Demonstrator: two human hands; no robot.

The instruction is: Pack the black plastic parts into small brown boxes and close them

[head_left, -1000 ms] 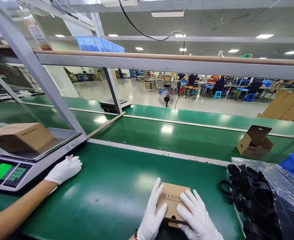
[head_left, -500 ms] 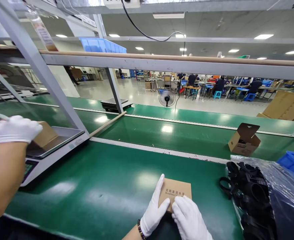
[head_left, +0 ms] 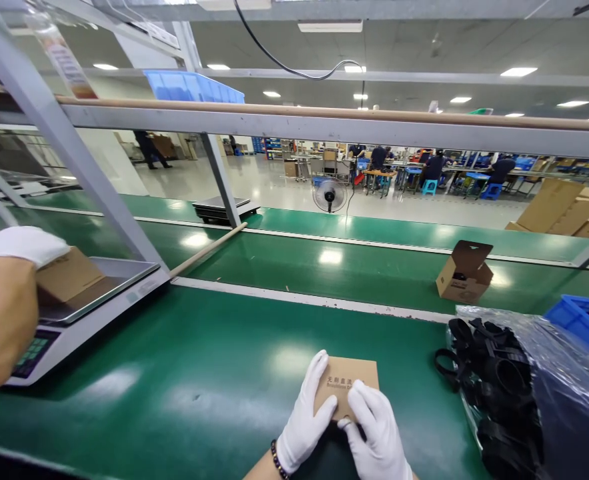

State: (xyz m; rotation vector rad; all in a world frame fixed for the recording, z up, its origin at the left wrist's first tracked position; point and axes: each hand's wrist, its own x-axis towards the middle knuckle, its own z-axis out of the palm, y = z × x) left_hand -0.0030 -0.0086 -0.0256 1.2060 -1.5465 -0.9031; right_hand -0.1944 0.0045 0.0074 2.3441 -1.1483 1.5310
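Note:
A small cardboard box [head_left: 347,373] with printed lettering lies at the lower middle, over the green work surface. My left hand [head_left: 307,413], in a white glove with a beaded bracelet at the wrist, grips its left side, thumb near the front edge. My right hand [head_left: 378,427], also gloved in white, rests on the box's front right part, the index finger on top and the thumb at the front edge. The palm side of both hands is hidden.
A co-worker's gloved hand [head_left: 21,245] is at another box [head_left: 69,277] on a scale [head_left: 99,317] at left. Black parts [head_left: 504,380] in clear plastic and a blue bin [head_left: 584,323] stand right. An open box [head_left: 464,277] is on the belt behind.
My right thumb and index finger have spread apart at the box's front edge. The co-worker's hand has moved down and left. The open box has shifted left in view.

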